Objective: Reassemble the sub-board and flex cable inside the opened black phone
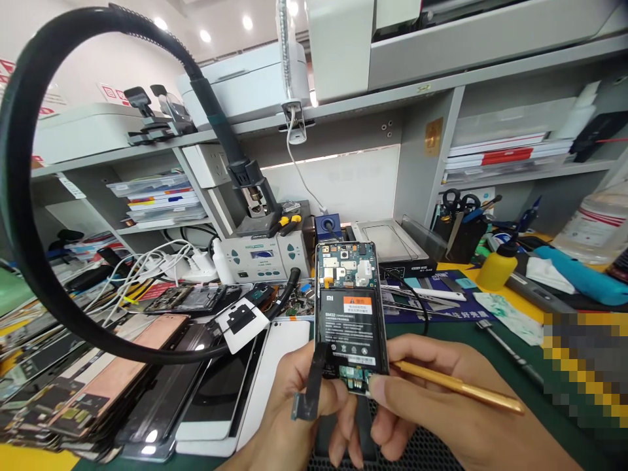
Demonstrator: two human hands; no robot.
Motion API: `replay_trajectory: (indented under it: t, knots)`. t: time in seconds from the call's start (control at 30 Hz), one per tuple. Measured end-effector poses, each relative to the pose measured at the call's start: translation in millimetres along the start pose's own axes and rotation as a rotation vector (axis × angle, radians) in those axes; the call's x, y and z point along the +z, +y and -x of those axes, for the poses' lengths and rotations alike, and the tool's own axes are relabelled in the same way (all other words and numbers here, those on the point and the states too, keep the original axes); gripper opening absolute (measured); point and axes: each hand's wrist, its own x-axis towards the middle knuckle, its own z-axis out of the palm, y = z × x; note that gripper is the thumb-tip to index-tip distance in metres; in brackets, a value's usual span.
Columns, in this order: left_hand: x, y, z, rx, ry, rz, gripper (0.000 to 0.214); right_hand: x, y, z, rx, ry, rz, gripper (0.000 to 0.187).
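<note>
An opened smartphone [345, 320] is held upright before me, its inside facing me. A black battery [349, 330] fills its middle, below the circuit board with the camera [344, 255]. My left hand [304, 392] is closed on the phone's lower left edge. A black flex cable [313, 386] hangs loose over the left thumb. At the lower right corner, my right hand [426, 392] pinches the phone near the small bottom board [354, 376]. A slim gold pen-shaped tool [461, 386] lies in that same hand, its tip hidden by the fingers. Below the hands is a dark object [346, 438], partly covered.
Phone parts and screens [118, 373] are piled at left, beneath a thick black hose [14, 196]. Behind the phone stand a grey control station [262, 255] and yellow-handled pliers [287, 224]. A yellow bottle [498, 265] and a turquoise object [581, 271] are at right.
</note>
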Motion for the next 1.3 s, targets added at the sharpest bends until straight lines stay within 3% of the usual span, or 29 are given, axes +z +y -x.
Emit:
replay_trajectory:
  t: [0.23,0.53,0.93,1.2,1.3]
  knots:
    - [-2.0,4.4,-3.9,0.038,-0.04,0.044,0.029,-6.0,-1.9,1.2,0.039,-0.049,-0.067,0.011]
    - [-4.5,3.8,-4.0,0.021,-0.062,0.035,0.029,-4.2,-4.9,0.6,0.059,-0.078,-0.119,0.011]
    - [-8.6,5.4,-6.6,-0.013,-0.044,0.021,0.014,-2.9,-7.5,1.7,0.039,-0.03,0.059,0.016]
    - [3.8,7.1,-1.8,-0.035,0.015,0.092,0.003,-3.6,-3.9,1.7,0.004,-0.002,0.207,0.014]
    - [3.9,5.1,-0.7,-0.045,0.024,0.095,0.01,-2.1,-3.6,3.8,0.004,0.019,0.21,0.013]
